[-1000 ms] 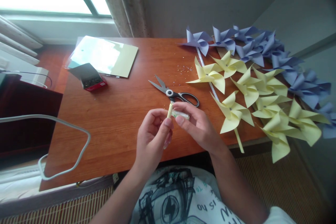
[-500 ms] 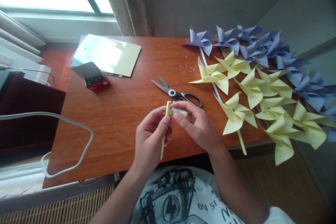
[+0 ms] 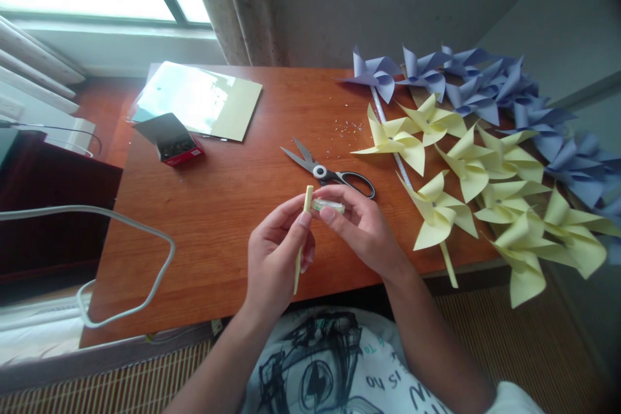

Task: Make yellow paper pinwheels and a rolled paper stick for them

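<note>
My left hand point(image 3: 276, 249) is closed round a thin pale yellow paper stick point(image 3: 308, 198), held nearly upright, its lower end sticking out below the palm. My right hand point(image 3: 363, 233) pinches what looks like a small roll of clear tape point(image 3: 330, 207) between thumb and fingers. The roll is right beside the stick's upper part; I cannot tell whether tape joins them. Just beyond my hands, a pair of scissors point(image 3: 320, 172) with black and white handles lies on the table, blades parted.
Yellow paper pinwheels point(image 3: 435, 208) cover the table's right side, with blue-violet pinwheels point(image 3: 474, 98) behind them. Paper scraps point(image 3: 348, 126) lie past the scissors. At left are an open red box point(image 3: 180, 152), a shiny packet of sheets point(image 3: 204, 100) and a white cable point(image 3: 160, 272).
The tape roll has turned slightly in my right hand. Both hands stay close together with the same holds, and the view has shifted a little.
</note>
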